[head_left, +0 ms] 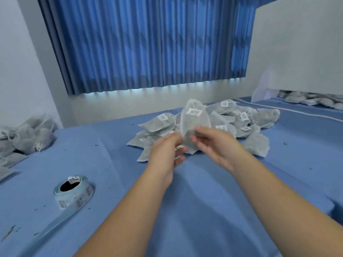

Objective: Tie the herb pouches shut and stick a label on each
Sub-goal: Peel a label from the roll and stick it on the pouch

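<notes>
A grey mesh herb pouch (194, 121) stands upright in the air above the blue cloth, with a white label (194, 112) stuck near its top. My left hand (167, 151) pinches its lower left edge. My right hand (213, 143) pinches its lower right side, thumb on the front. Behind it lies a pile of labelled pouches (232, 119). A roll of labels (74, 191) sits at the lower left, its backing strip trailing toward the near edge.
Several unlabelled pouches (27, 138) are heaped at the left edge of the blue cloth (185, 201). More pouches (311, 101) lie under a white board (297, 47) at the right. Small herb crumbs dot the cloth. Blue curtains hang behind.
</notes>
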The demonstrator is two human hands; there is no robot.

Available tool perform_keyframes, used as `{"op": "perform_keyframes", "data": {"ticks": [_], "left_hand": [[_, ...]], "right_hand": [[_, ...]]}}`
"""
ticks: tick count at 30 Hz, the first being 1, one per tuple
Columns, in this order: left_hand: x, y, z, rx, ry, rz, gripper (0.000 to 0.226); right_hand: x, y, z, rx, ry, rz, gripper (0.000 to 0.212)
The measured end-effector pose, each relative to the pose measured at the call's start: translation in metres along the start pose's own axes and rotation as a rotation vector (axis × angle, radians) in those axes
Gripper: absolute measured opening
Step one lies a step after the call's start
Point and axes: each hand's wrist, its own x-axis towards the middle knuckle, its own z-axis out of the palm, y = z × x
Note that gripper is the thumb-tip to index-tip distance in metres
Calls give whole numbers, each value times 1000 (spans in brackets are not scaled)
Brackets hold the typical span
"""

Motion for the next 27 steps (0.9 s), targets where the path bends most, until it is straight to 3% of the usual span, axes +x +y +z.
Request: {"op": "perform_keyframes", "data": {"ticks": [3,7,10,14,21,25,27], "left_hand": [[-4,8,-7,-26,44,6,13],[-16,14,-41,53,147,59,9],[-30,18,-75,123,238,129,14],[-52,20,-124,317,407,257,18],[-94,14,-212,1137,614,428,11],[-111,4,-239,1574,507,254,37],[-114,3,-248,1682,430,154,30]], "right_hand": [[27,-26,3,206,178,-112,3],[37,-4,18,7,309,3,8],[27,42,48,-220,180,112,5],[6,93,102,-549,-17,113,7],[-21,142,193,-815,-423,-105,33],[-23,160,211,-1124,-579,-247,39],[-22,163,211,-1229,-579,-280,40]]}}
